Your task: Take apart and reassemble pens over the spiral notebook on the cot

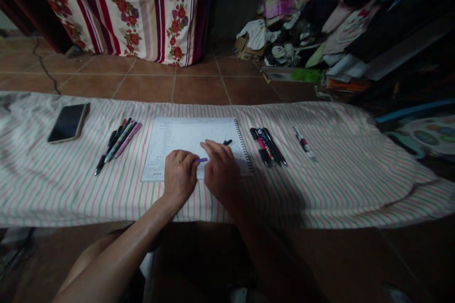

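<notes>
A spiral-bound notebook (192,137) lies open on a striped cloth (320,184). Both my hands rest on its near edge. My left hand (179,175) is curled, fingers pinched on the purple end of a pen (202,160). My right hand (221,170) is closed over the same pen, whose black tip (227,142) pokes out beyond my fingers. The middle of the pen is hidden under my right hand.
Several pens (119,144) lie left of the notebook, and several more pens (267,146) lie to its right, with a lone pen (304,143) farther right. A phone (68,123) sits at the far left. Tiled floor, a flowered curtain (142,9) and a heap of clothes (313,23) lie beyond.
</notes>
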`<state>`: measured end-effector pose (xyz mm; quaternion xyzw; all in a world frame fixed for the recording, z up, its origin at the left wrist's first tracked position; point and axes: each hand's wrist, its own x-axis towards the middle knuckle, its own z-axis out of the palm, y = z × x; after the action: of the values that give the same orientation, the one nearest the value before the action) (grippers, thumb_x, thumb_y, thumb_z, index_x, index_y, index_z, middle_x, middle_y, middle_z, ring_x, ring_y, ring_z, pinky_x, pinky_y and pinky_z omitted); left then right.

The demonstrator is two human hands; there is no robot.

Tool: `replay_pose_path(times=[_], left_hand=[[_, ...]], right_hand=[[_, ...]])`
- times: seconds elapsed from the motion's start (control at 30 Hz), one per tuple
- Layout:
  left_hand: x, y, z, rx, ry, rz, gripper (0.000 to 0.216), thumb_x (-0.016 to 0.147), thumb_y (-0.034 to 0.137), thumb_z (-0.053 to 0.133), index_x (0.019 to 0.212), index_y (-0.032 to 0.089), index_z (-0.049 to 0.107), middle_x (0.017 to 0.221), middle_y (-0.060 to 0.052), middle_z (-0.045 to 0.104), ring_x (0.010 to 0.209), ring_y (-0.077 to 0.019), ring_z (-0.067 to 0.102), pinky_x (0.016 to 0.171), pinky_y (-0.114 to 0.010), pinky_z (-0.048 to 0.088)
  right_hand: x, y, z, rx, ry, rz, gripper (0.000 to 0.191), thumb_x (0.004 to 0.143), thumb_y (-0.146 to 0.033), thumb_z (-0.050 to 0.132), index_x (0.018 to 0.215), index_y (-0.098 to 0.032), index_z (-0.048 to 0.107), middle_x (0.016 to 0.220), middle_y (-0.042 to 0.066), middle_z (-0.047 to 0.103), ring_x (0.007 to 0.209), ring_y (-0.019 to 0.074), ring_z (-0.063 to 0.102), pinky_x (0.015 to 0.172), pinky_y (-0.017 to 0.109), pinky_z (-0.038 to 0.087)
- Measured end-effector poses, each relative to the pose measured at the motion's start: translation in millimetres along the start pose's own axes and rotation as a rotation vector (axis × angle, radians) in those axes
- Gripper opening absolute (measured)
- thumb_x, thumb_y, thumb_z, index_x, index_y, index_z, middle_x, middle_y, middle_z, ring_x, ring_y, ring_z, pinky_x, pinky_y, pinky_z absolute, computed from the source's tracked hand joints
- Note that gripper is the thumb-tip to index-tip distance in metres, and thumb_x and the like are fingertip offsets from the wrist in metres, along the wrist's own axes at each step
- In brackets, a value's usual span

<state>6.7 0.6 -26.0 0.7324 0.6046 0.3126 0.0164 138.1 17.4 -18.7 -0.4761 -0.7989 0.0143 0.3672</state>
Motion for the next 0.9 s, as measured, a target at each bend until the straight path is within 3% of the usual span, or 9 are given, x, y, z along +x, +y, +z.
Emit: replay_pose_path(times=[0.07,0.2,0.37,0.6,0.9], left_hand=[[-0.1,0.0,-0.1,-0.006,-0.013,-0.008,0.014,0.085,0.021,0.051,0.088,0.019,0.065,0.085,-0.007,0.064,0.086,-0.0237,0.051,0.079,-0.040,0.040],[0.3,-0.3,-0.5,-0.010,-0.031,-0.014,0.015,0.085,0.022,0.051,0.088,0.019,0.065,0.085,-0.007,0.064,0.085,-0.0240,0.051,0.077,-0.040,0.039],[-0.1,-0.7,-0.4,-0.018,-0.015,-0.006,0.015,0.085,0.021,0.050,0.086,0.020,0.065,0.085,-0.007,0.064,0.085,-0.0241,0.052,0.076,-0.041,0.039],[0.1,-1.4,-0.4,-0.037,-0.017,0.005,0.014,0.085,0.020,0.050,0.087,0.020,0.064,0.086,-0.006,0.065,0.086,-0.0236,0.051,0.078,-0.040,0.039],[-0.4,-0.3,-1.4,-0.003,-0.029,0.000,0.017,0.086,0.021,0.049,0.089,0.020,0.065,0.087,-0.007,0.064,0.086,-0.0235,0.050,0.078,-0.040,0.039]], right_hand=[[2.5,13.8,-9.7,-0.094,0.072,0.092,0.034,0.083,-0.010,0.042,0.110,-0.012,0.062,0.103,0.011,0.063,0.099,0.0225,0.052,0.089,0.037,0.043],[-0.2,38.4,-21.1,-0.172,-0.024,0.172,0.019,0.083,-0.018,0.054,0.094,-0.017,0.069,0.086,0.008,0.064,0.084,0.0221,0.052,0.076,0.035,0.043],[-7.3,42.9,-18.5,-0.140,-0.117,0.154,0.015,0.082,-0.019,0.058,0.090,-0.020,0.070,0.084,0.006,0.063,0.083,0.0211,0.051,0.072,0.033,0.042],[-5.5,42.6,-13.5,-0.098,-0.113,0.140,0.013,0.082,-0.017,0.057,0.079,-0.020,0.069,0.078,0.004,0.064,0.080,0.0203,0.052,0.073,0.032,0.040],[-4.1,43.6,-15.2,0.016,-0.115,0.129,0.012,0.080,-0.015,0.057,0.079,-0.018,0.069,0.079,0.004,0.067,0.078,0.0191,0.058,0.073,0.031,0.043]])
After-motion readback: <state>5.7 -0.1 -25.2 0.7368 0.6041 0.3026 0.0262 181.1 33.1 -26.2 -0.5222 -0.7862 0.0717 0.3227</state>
